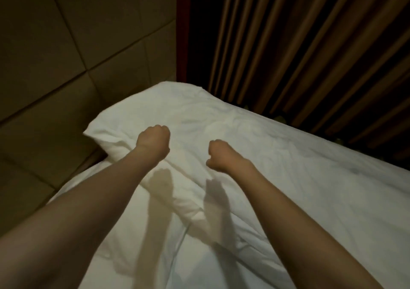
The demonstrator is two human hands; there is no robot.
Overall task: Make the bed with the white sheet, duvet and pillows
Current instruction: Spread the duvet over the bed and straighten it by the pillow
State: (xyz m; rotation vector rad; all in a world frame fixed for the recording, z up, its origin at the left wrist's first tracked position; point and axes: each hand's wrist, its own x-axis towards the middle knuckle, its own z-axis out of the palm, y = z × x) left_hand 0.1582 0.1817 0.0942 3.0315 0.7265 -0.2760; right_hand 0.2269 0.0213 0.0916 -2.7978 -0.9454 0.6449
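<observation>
Padded wall panels (66, 55) are filling the upper left of the frame, and brown pleated curtains (310, 51) are hanging across the upper right, with a dark red strip between them. Below these the bed (332, 200) is taking up the centre and the lower right, covered in wrinkled white cloth; whether the top layer is the sheet or the duvet cannot be told from this view.

A white pillow (177, 115) is lying at the head of the bed, its upper edge touching the wall panels and its left corner sticking out over the gap at the left of the frame. A thick fold of white cloth is running down from it toward the lower centre.

Two bare forearms are reaching in from the bottom corners. The left hand (153, 143) is hovering over the pillow's lower left part, fingers curled into a fist; the right hand (218, 154) is sitting just beside it to the right, likewise clenched. Neither grip is visibly holding cloth, though the fingertips are hidden under the knuckles.

Judging by this, the step in hand is plumping or seating the pillow at the head. The next move probably calls for pressing down evenly on both sides, then squaring the pillow against the wall.

The overhanging left corner and the ridge of bunched cloth below the hands are the things most likely to be getting in the way of a flat finish.
</observation>
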